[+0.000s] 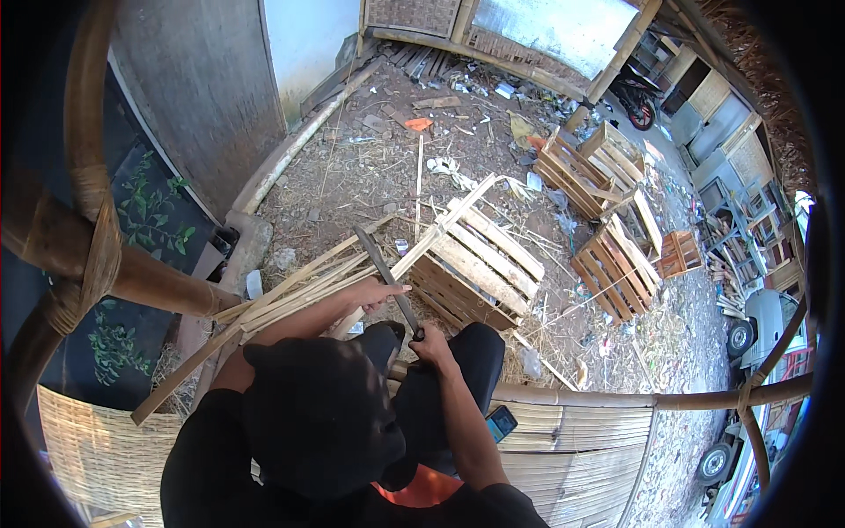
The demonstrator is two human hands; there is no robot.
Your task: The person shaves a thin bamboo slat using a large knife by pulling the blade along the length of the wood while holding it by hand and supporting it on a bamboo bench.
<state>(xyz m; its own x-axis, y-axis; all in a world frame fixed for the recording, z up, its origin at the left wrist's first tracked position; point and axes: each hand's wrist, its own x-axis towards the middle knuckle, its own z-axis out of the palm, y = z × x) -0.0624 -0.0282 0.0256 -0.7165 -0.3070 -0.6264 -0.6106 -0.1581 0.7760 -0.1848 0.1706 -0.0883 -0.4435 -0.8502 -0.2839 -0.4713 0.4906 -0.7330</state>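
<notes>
My right hand [432, 346] is closed round the handle of a machete [376, 255], low between my knees. The long dark blade slants up and to the left, away from me. My left hand [371, 294] is partly curled at the middle of the blade, one finger stretched across it. Beneath my left forearm lies a bundle of pale split bamboo strips [304, 283], running out to the far left. Just beyond my hands stands a slatted wooden crate [484, 273], with a few long strips resting across its left edge.
A phone [501, 424] lies by my right thigh on the bamboo slat seat [563, 440]. More wooden crates [616, 268] stand to the right on littered ground. Bamboo poles [158, 277] frame the left side. A vehicle [775, 326] and a motorcycle [635, 101] are farther off.
</notes>
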